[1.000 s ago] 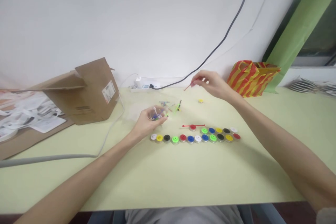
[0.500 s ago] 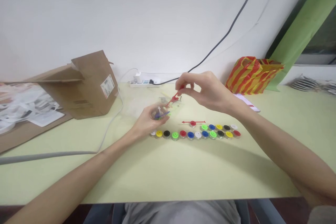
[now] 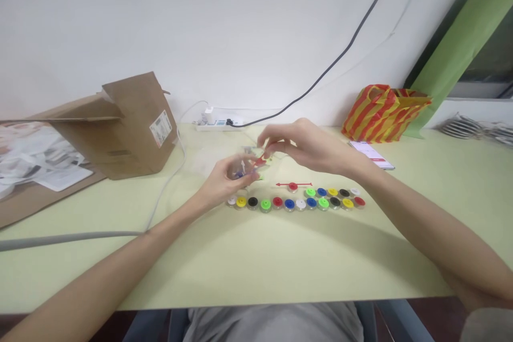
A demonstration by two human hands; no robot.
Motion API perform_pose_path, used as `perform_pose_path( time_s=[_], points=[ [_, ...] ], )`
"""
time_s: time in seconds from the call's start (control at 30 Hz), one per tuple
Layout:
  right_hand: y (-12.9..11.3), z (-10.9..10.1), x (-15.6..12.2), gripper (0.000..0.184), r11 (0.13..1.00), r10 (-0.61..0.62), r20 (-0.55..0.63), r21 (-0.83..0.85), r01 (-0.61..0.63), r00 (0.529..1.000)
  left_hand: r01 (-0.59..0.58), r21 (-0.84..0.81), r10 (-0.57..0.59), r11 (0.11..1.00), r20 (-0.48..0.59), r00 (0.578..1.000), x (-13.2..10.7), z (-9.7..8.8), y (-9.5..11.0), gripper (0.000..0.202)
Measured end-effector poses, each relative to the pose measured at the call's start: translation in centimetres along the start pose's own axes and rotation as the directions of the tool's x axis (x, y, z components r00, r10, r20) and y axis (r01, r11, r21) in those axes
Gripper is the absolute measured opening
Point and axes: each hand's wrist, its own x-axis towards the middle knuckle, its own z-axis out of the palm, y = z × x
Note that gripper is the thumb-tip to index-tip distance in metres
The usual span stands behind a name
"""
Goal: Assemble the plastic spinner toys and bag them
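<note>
My right hand (image 3: 300, 144) pinches a red arrow-shaped piece (image 3: 260, 162), which slants down to the fingertips of my left hand (image 3: 224, 179). The fingers of my left hand curl around small arrow pieces; a white arrow (image 3: 242, 164) and a blue piece (image 3: 239, 175) show between them. Just in front lies another red arrow (image 3: 293, 187) on a round disc, pointing left. Nearer to me, round discs with clear rims form two rows, among them a green disc (image 3: 265, 204), a black disc (image 3: 253, 202) and a blue disc (image 3: 289, 204).
An open cardboard box (image 3: 116, 144) and white papers (image 3: 44, 165) are at the left. A power strip (image 3: 218, 125) lies by the wall. A red-and-yellow striped bag (image 3: 380, 115) and a phone (image 3: 372, 155) are at the right. A grey cable (image 3: 80, 236) crosses the table.
My right hand has come down and left, bringing the red arrow closer to my left hand's fingertips. The left hand holds its place, and the view has shifted slightly.
</note>
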Motion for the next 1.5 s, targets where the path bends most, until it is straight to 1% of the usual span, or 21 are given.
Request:
perform_pose_path(
  time_s=[0.1, 0.2, 0.27, 0.33, 0.4, 0.47, 0.5, 0.63, 0.73, 0.87, 0.9, 1.03, 1.07, 1.17, 1.23, 1.3, 1.37, 1.4, 1.5],
  points=[
    [0.2, 0.2, 0.2, 0.018, 0.998, 0.024, -0.057, 0.066, -0.020, 0.998, 0.023, -0.027, -0.022, 0.999, 0.052, 0.998, -0.1, -0.2, -0.3, 0.054],
    [0.2, -0.1, 0.4, 0.017, 0.990, 0.012, -0.076, 0.139, -0.001, 0.997, -0.009, -0.051, 0.014, 0.999, 0.099, 0.995, -0.3, -0.3, -0.6, 0.055],
    [0.2, -0.3, 0.4, 0.020, 0.980, 0.018, -0.059, 0.199, -0.006, 0.998, -0.031, -0.073, 0.038, 0.997, 0.104, 0.994, -0.3, -0.3, -0.7, 0.057],
    [0.3, -0.6, 0.5, 0.021, 0.970, 0.019, 0.000, 0.241, -0.019, 1.000, -0.044, -0.100, 0.053, 0.994, 0.098, 0.994, -0.2, -0.3, -0.8, 0.057],
    [0.4, -0.6, 0.5, 0.020, 0.970, 0.001, 0.070, 0.242, -0.018, 0.998, -0.057, -0.104, 0.067, 0.993, 0.088, 0.994, -0.2, -0.3, -0.7, 0.056],
    [0.5, -0.4, 0.4, 0.019, 0.973, -0.012, 0.102, 0.231, -0.012, 0.995, -0.061, -0.092, 0.068, 0.994, 0.079, 0.995, -0.2, -0.3, -0.7, 0.056],
    [0.6, -0.2, 0.4, 0.019, 0.974, -0.007, 0.092, 0.225, -0.014, 0.996, -0.058, -0.093, 0.065, 0.994, 0.077, 0.995, -0.1, -0.3, -0.7, 0.056],
    [0.9, 0.3, 0.4, 0.022, 0.983, 0.043, -0.006, 0.180, -0.042, 0.999, -0.059, -0.112, 0.067, 0.992, 0.072, 0.995, -0.1, -0.3, -0.8, 0.056],
    [0.9, 0.4, 0.4, 0.020, 0.988, 0.030, -0.028, 0.149, -0.025, 0.999, -0.033, -0.112, 0.042, 0.993, 0.076, 0.996, -0.1, -0.2, -0.8, 0.060],
    [0.7, 0.4, 0.5, 0.014, 0.979, 0.025, 0.038, 0.200, -0.032, 0.999, 0.045, -0.161, -0.032, 0.986, 0.088, 0.996, -0.2, -0.1, -0.6, 0.065],
    [0.7, 0.3, 0.5, 0.017, 0.975, 0.024, 0.054, 0.218, -0.035, 0.998, 0.062, -0.165, -0.049, 0.984, 0.084, 0.995, -0.3, -0.1, -0.6, 0.064],
    [0.2, -0.6, 0.3, 0.042, 0.958, -0.002, 0.085, 0.287, -0.022, 0.996, 0.068, -0.203, -0.066, 0.977, 0.019, 0.998, -0.2, -0.1, -1.1, 0.059],
    [0.1, -0.9, 0.2, 0.043, 0.959, -0.013, 0.099, 0.283, -0.015, 0.995, 0.068, -0.231, -0.069, 0.971, 0.005, 0.998, -0.1, -0.1, -1.3, 0.058],
    [0.1, -1.6, -0.1, 0.031, 0.981, -0.049, 0.134, 0.194, 0.022, 0.990, 0.075, -0.321, -0.083, 0.944, -0.014, 0.996, 0.0, -0.3, -1.7, 0.057],
    [0.3, -1.4, 0.0, 0.021, 0.991, -0.061, 0.083, 0.122, 0.051, 0.995, 0.048, -0.319, -0.057, 0.946, -0.019, 0.998, 0.1, -0.3, -1.7, 0.053],
    [0.7, -0.9, 0.1, 0.017, 0.995, -0.063, -0.035, 0.078, 0.066, 0.997, 0.018, -0.283, -0.020, 0.959, -0.005, 1.000, 0.1, -0.3, -1.3, 0.054],
    [0.9, -0.2, 0.3, 0.016, 0.995, -0.063, -0.166, 0.064, 0.075, 0.984, 0.018, -0.274, -0.008, 0.962, 0.039, 0.999, 0.0, -0.2, -0.7, 0.065],
    [0.9, 0.1, 0.3, 0.016, 0.995, -0.064, -0.208, 0.062, 0.078, 0.976, 0.030, -0.284, -0.011, 0.958, 0.068, 0.998, 0.0, -0.1, -0.3, 0.071],
    [0.6, 0.3, 0.4, 0.015, 0.995, -0.063, -0.262, 0.055, 0.080, 0.963, 0.070, -0.314, -0.019, 0.947, 0.161, 0.987, -0.2, 0.2, 0.3, 0.082]
  ],
)
